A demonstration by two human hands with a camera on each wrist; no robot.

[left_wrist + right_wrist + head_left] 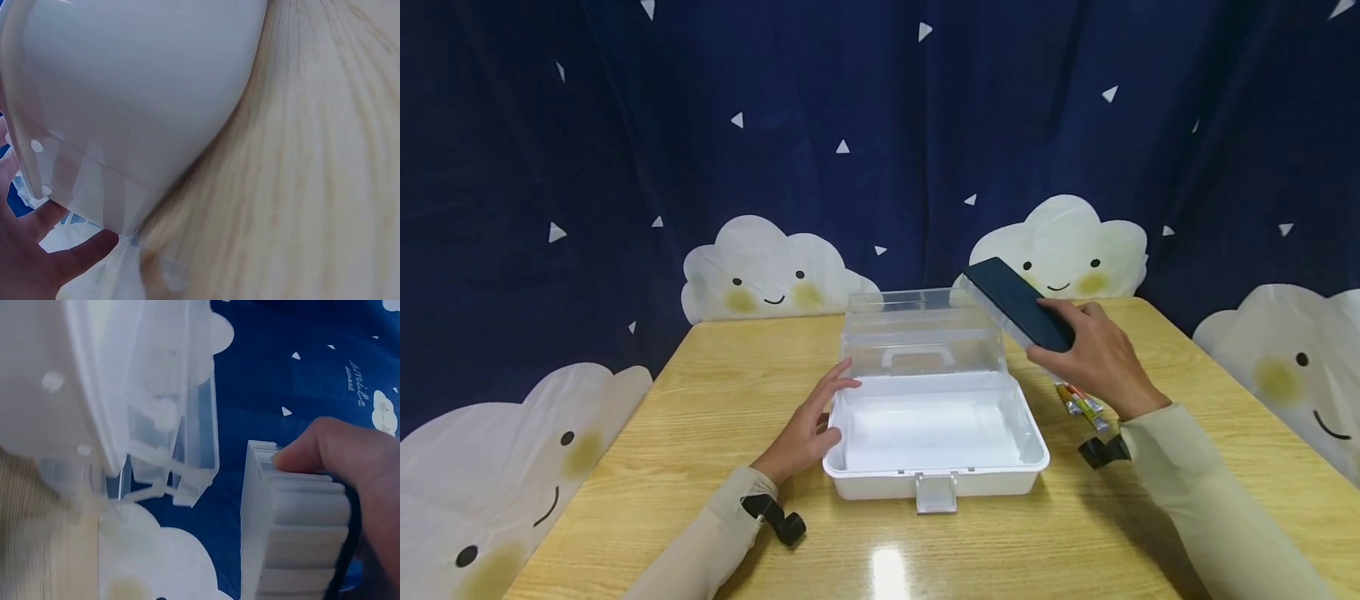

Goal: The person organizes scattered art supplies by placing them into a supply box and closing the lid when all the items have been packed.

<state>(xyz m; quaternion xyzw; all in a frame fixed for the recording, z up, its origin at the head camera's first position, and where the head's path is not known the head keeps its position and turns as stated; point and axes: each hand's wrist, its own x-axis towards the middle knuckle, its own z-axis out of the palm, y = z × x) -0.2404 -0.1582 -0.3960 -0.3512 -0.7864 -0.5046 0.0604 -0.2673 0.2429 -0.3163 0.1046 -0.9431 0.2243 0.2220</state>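
A white plastic storage box (936,485) stands on the table with its clear lid (917,337) tipped back and its latch (936,493) hanging at the front. My left hand (805,429) holds the box's left rim near the rear corner; in the left wrist view, fingertips (103,244) meet the outer wall. Raised above the box's right rear, my right hand (1093,354) grips a flat rectangular box (1018,304) by its near end. It has a dark face and pale ridged sides (306,531), and is tilted with its far end up. The thing's exact kind I cannot tell.
Several small colourful packets (1082,404) lie on the wooden table (760,358), right of the storage box and below my right hand. Behind the table hangs a dark blue curtain (820,75) with white clouds and triangles. A black wrist strap mount (775,517) sits on each sleeve.
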